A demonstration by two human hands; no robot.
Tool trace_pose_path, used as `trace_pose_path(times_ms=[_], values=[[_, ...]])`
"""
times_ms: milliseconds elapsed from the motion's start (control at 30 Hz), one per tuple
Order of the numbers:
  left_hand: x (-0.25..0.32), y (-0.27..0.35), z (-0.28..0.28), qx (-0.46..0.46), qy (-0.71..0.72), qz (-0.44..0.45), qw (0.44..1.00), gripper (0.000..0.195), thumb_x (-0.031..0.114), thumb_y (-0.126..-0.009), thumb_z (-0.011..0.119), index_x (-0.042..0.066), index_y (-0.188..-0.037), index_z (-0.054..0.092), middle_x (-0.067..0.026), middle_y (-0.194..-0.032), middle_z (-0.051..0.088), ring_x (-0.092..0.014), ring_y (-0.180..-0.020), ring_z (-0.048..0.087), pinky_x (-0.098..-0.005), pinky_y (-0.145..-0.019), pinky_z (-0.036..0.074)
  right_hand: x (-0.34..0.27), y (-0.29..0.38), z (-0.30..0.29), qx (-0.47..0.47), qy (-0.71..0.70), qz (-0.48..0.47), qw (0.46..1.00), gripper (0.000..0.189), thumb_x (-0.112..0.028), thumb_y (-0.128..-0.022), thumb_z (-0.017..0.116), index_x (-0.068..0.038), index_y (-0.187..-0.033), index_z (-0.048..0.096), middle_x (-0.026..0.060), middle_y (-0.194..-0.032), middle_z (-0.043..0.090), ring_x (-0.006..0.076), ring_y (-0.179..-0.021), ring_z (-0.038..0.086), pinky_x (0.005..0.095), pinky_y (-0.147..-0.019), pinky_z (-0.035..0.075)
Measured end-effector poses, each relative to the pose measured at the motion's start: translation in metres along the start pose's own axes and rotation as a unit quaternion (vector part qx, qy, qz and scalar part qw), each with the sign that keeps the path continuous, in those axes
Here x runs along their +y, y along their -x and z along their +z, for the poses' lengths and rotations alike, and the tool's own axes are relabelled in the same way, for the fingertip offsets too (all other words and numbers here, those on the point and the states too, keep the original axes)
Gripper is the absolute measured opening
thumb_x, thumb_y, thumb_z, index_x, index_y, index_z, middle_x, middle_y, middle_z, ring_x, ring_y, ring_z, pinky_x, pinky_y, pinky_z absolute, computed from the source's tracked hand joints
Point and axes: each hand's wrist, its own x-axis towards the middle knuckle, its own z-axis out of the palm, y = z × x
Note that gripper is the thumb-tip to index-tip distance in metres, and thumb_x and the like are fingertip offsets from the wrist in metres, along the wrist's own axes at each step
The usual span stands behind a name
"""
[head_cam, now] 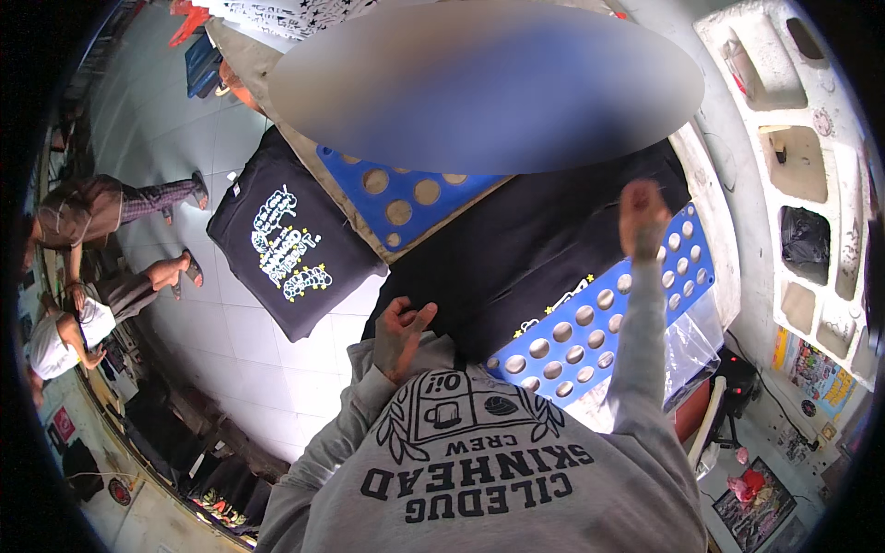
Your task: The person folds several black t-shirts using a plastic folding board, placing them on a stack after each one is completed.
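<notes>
A black T-shirt (477, 269) lies spread before me, its printed front partly covered by a blue perforated folding board (574, 339). Over the garment's near left edge hovers my left hand (402, 337), its fingers apart and nothing in them; whether it touches the cloth I cannot tell. My right hand (643, 211) is by the board's far right part, blurred, with the fingers hard to make out. Another blue perforated panel (399, 190) lies farther off at the upper left of the cloth. A large blurred oval hides what is beyond it.
Left of the table, a stack of folded black printed T-shirts (297, 242) stands above the tiled floor (235, 325). Two people are at the far left. Clear plastic packaging (691, 339) lies by the board. A white wall shelf (795, 162) runs along the right.
</notes>
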Motion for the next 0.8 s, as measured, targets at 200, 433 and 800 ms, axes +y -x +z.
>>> trace_pose_path(times_ms=[200, 433, 800], values=[[0.016, -0.001, -0.004, -0.072, 0.011, -0.053, 0.996, 0.050, 0.040, -0.082, 0.083, -0.002, -0.091, 0.058, 0.0045, -0.064, 0.050, -0.004, -0.060, 0.042, -0.0198, -0.056, 0.037, -0.110, 0.137, -0.004, -0.403, -0.263, 0.273, 0.833, 0.018, -0.019, -0.088, 0.072, -0.001, -0.087, 0.069, 0.0073, -0.064, 0.067, 0.0104, -0.047, 0.058, 0.0271, -0.044, 0.046], [-0.001, -0.007, -0.003, -0.095, 0.063, -0.019, 0.993, 0.045, 0.039, -0.084, 0.082, 0.006, -0.076, 0.052, 0.0062, -0.060, 0.046, -0.002, -0.059, 0.039, -0.0185, -0.054, 0.034, -0.134, 0.150, 0.005, -0.353, -0.307, 0.358, 0.808, 0.023, -0.024, -0.092, 0.071, -0.001, -0.086, 0.069, 0.0072, -0.066, 0.069, 0.0101, -0.046, 0.057, 0.0252, -0.041, 0.043], [0.000, -0.003, -0.001, -0.132, 0.109, -0.010, 0.985, 0.031, 0.029, -0.091, 0.075, 0.002, -0.100, 0.062, 0.0051, -0.070, 0.058, -0.002, -0.059, 0.048, -0.0200, -0.048, 0.043, -0.154, 0.168, 0.017, -0.162, -0.505, 0.427, 0.733, 0.017, -0.016, -0.097, 0.061, 0.000, -0.100, 0.058, 0.0116, -0.081, 0.064, 0.0227, -0.065, 0.070, 0.0299, -0.052, 0.060]])
